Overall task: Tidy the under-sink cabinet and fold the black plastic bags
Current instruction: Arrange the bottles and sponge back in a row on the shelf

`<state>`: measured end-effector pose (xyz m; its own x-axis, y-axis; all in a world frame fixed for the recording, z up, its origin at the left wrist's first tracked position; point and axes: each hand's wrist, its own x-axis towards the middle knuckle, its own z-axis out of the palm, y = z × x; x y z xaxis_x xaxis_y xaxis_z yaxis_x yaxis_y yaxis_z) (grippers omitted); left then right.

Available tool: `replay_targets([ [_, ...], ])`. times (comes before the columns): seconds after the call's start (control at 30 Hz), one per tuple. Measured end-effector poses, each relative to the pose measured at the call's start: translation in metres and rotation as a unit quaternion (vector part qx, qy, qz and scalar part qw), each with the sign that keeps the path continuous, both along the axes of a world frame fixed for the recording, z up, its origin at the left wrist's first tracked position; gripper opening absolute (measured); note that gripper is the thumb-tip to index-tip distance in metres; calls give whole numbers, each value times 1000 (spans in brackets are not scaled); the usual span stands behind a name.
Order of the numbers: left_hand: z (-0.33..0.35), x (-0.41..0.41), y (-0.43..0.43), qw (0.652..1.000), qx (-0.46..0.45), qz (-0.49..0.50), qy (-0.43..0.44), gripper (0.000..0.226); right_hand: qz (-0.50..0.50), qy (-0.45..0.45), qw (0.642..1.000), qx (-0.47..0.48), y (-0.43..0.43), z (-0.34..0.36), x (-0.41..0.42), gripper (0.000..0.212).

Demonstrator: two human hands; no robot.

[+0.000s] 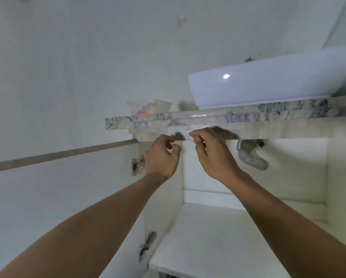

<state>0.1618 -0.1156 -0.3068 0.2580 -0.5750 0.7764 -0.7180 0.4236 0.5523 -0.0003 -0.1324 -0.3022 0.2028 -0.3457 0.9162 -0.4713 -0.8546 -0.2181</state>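
Head view, hands (162, 157) (214, 155) before open cabinet (218, 237)

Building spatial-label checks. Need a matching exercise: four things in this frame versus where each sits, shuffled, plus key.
1. basin
2. drain pipe
3. clear container
4. upper hinge

A. below the counter, inside the cabinet
B. on the counter's left end
C. at the cabinet's left side, by the open door
D. on the counter, towards the right

Pairs: 1-D, 2-A, 3-B, 4-C
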Motion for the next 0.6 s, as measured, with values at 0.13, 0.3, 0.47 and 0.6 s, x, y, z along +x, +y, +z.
replay_targets([
  [0.13, -66, -56, -11, 993, 107, -40, -16, 23, -62, 11, 995, 72, 1, -77, -63, 25],
  [0.3, -149, -135, -6, 967, 218, -128, -33, 28, -164, 12, 972, 170, 15, -162, -140, 25],
  [0.47, -229, -201, 3, 924, 305, -220, -69, 32, -245, 23, 934, 260, 42, -234, -216, 25],
  [0.6, -277, -240, 15, 886, 358, -278, -97, 36, -303, 26, 889, 343, 70, -280, -268, 25],
])
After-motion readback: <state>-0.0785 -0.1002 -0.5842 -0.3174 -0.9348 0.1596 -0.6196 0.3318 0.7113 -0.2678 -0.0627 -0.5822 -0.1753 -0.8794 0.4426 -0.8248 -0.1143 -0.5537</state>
